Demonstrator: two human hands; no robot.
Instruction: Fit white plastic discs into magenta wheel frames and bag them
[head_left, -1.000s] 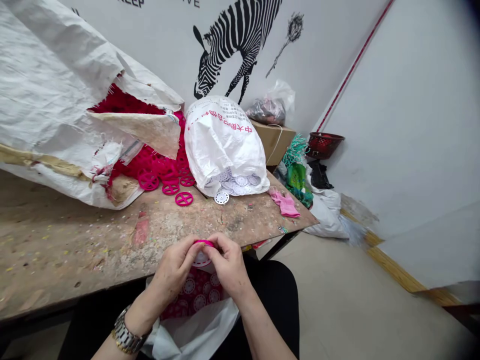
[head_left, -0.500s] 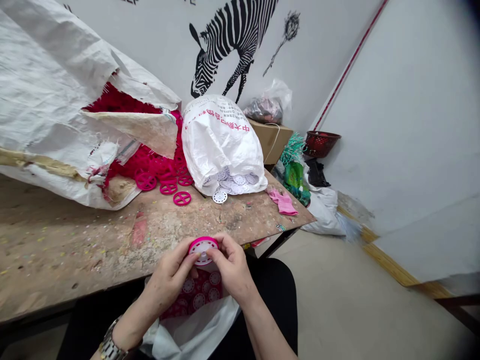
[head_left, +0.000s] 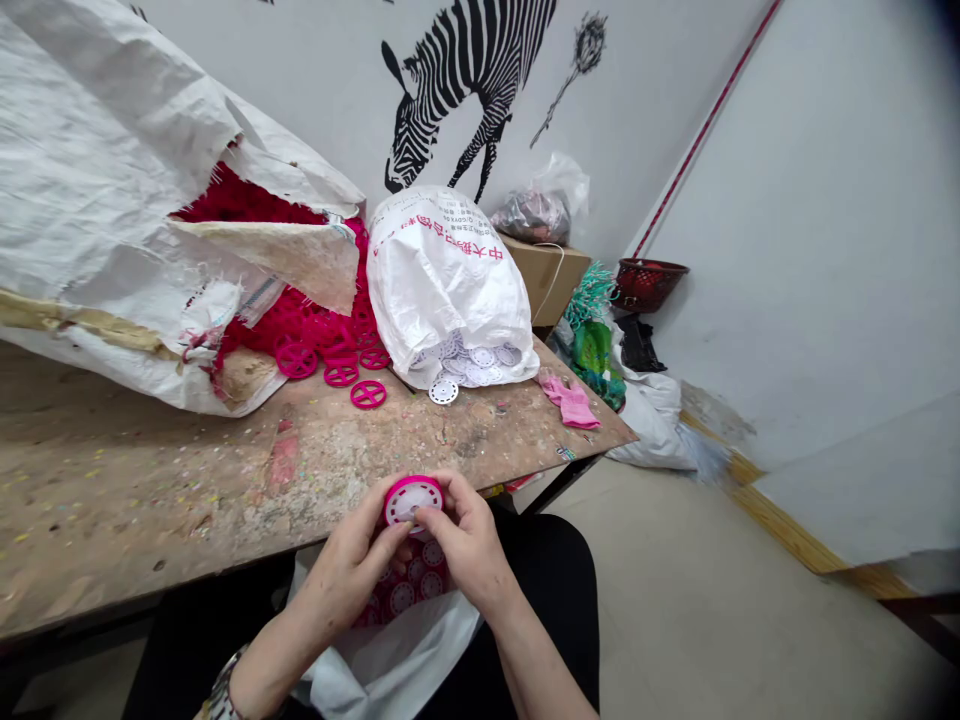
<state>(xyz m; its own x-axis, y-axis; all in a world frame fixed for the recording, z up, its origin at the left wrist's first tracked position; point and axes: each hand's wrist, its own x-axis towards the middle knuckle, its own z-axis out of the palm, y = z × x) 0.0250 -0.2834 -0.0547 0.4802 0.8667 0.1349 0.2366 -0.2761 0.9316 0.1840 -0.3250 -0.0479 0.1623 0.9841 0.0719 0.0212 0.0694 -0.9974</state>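
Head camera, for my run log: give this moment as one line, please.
left hand: holds pink-rimmed white wheel | right hand: fingers pressed on wheel face | below: white bag holding similar wheels

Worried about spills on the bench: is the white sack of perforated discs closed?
No, the white woven sack lies open-mouthed, with white perforated discs spilling out, one resting on the wooden bench.

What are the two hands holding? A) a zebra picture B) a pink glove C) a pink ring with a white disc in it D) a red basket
C. The left hand and right hand both grip a pink plastic ring with a white disc inside it.
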